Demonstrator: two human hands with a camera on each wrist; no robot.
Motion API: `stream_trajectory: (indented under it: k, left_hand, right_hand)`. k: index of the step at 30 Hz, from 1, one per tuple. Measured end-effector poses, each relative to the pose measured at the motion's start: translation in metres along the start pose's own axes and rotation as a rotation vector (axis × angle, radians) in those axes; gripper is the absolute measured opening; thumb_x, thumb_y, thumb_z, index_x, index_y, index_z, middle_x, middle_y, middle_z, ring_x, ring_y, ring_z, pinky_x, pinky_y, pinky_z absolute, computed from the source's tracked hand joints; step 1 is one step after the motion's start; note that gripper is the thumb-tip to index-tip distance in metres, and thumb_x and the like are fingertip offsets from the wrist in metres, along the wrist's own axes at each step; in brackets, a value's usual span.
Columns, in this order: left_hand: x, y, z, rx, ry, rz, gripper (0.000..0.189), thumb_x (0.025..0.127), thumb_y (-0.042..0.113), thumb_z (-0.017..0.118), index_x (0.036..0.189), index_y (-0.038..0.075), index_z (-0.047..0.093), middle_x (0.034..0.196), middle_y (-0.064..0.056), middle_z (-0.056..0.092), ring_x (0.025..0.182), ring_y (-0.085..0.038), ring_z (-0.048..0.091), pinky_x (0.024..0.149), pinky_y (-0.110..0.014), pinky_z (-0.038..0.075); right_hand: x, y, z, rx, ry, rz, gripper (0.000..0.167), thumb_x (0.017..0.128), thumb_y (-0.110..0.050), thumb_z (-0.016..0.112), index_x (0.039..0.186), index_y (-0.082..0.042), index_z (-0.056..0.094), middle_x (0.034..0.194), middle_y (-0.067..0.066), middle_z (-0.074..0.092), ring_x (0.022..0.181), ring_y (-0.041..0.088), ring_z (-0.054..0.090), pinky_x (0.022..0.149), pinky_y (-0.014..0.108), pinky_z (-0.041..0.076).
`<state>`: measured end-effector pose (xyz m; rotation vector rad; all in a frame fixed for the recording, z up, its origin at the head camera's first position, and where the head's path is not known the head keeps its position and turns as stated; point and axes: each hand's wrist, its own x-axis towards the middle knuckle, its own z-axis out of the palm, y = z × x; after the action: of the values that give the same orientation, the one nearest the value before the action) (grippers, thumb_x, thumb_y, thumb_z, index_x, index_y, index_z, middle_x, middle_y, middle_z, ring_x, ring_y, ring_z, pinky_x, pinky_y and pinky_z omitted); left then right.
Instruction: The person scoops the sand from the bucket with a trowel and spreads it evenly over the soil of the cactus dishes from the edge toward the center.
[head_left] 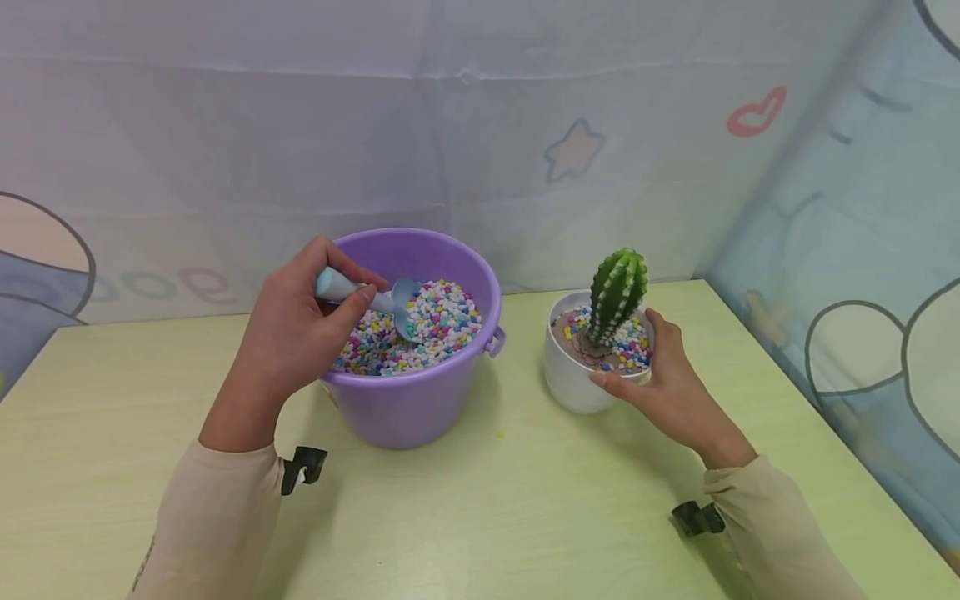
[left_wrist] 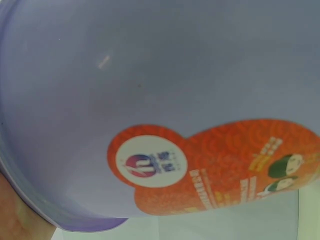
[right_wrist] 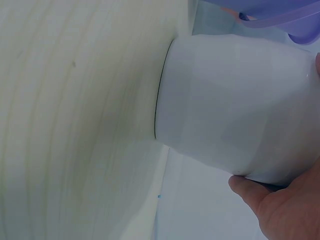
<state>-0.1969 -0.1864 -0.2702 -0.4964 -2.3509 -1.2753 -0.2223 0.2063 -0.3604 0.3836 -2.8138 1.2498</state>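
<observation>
My left hand (head_left: 288, 321) grips the handle of a small light-blue toy shovel (head_left: 337, 287). Its blade dips into multicoloured pebbles (head_left: 448, 323) inside a purple bucket (head_left: 408, 410). In the left wrist view the bucket's outer wall (left_wrist: 150, 75) fills most of the picture, hiding the shovel. To the right stands a white flowerpot (head_left: 567, 379) with a green cactus (head_left: 619, 292) in brown soil, partly covered by similar pebbles. My right hand (head_left: 678, 404) holds this pot, thumb at the near rim and fingers round the right side. The pot's base sits on the table in the right wrist view.
The pale yellow-green table (head_left: 480, 517) reaches back to a printed cloth backdrop (head_left: 315, 142), with another cloth (head_left: 862, 250) along the right side. An orange label (left_wrist: 225, 175) is stuck on the bucket. A small lug (head_left: 495, 342) juts from the bucket's rim toward the pot.
</observation>
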Motion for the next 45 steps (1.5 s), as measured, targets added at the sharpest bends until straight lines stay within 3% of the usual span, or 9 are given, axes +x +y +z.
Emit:
stream_trajectory:
  k: [20, 27, 45]
  left_hand:
    - [0.0003, 0.0014, -0.0012, 0.007, 0.0, -0.001, 0.013, 0.094, 0.001, 0.064, 0.099, 0.004, 0.053, 0.104, -0.003, 0.072, 0.071, -0.016, 0.059, 0.058, -0.021, 0.043]
    - [0.0, -0.0004, -0.0006, -0.015, -0.012, -0.007, 0.013, 0.094, 0.001, 0.064, 0.1, 0.003, 0.053, 0.105, -0.004, 0.072, 0.077, -0.015, 0.063, 0.06, -0.02, 0.044]
    - [-0.0004, -0.0014, -0.0015, -0.035, -0.003, 0.012, 0.012, 0.094, 0.001, 0.064, 0.099, 0.003, 0.053, 0.103, -0.005, 0.072, 0.063, -0.016, 0.053, 0.054, -0.021, 0.042]
  right_hand:
    - [0.0008, -0.0008, 0.0003, 0.006, 0.009, -0.002, 0.111, 0.087, -0.048, 0.072, 0.155, -0.004, -0.003, 0.153, 0.023, 0.009, 0.14, 0.04, 0.019, 0.108, 0.062, 0.021]
    - [0.0006, 0.0008, 0.0004, -0.002, 0.004, -0.001, 0.111, 0.088, -0.048, 0.072, 0.155, -0.003, -0.004, 0.154, 0.023, 0.008, 0.141, 0.041, 0.018, 0.108, 0.062, 0.021]
    - [0.0002, -0.0001, 0.0001, -0.006, 0.0, 0.007, 0.111, 0.087, -0.049, 0.072, 0.155, -0.004, -0.004, 0.154, 0.022, 0.009, 0.14, 0.041, 0.02, 0.107, 0.063, 0.022]
